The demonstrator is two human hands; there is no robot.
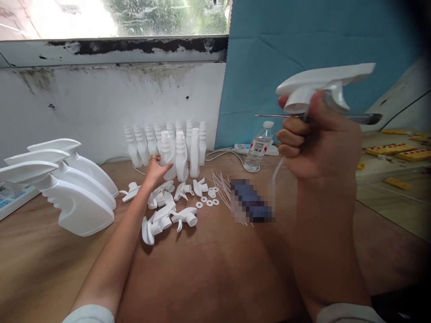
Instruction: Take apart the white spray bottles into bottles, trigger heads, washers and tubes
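Note:
My left hand is around the lower part of a white plastic bottle in the front of the group, thumb across its near side; the fingertips are partly hidden. The bottle stands upright, its neck uncapped. Raised at the right, my right hand is closed on a white trigger spray head and also on a thin screwdriver, whose shaft points left. A pale dip tube hangs below this hand. Several loose spray heads and white ring washers lie on the table near my left forearm.
More white bottles stand against the wall. At the left are large white bottles with spray heads. Thin tubes lie beside a blurred-out dark object. A clear water bottle stands before a power strip.

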